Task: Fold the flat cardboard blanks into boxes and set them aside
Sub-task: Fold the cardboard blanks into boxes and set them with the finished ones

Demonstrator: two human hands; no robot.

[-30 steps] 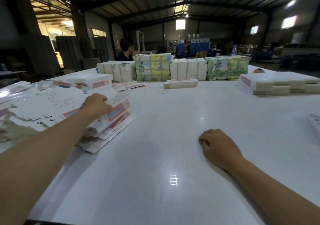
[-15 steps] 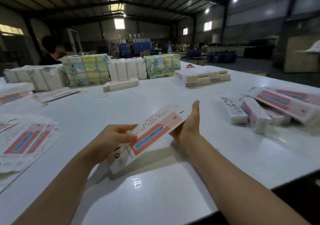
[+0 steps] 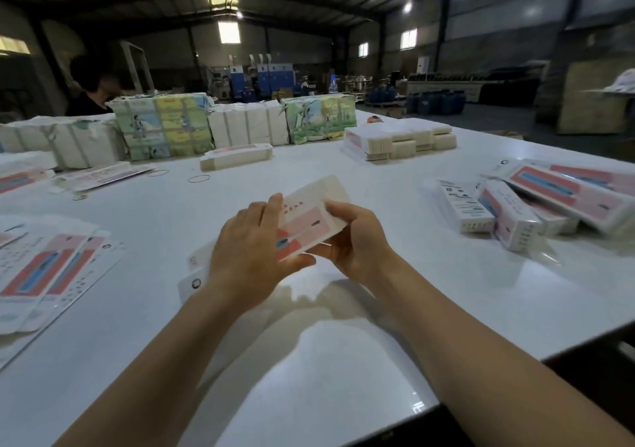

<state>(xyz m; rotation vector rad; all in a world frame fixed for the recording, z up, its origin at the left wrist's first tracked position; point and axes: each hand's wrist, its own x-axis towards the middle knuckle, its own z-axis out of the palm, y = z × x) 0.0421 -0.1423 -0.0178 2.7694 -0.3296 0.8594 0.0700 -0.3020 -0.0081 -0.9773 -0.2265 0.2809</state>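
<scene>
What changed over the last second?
Left hand left the stack of blanks with one blank; the right hand came up off the table to grip it. Both hands now hold it in mid-air, partly folded. The folded boxes are unmoved.

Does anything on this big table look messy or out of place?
Nothing looks damaged or spilled. The finished boxes on the right lie in a loose jumble, some leaning on others, not stacked square. Loose rubber bands lie scattered on the table. The flat blanks on the left are fanned askew.
</scene>
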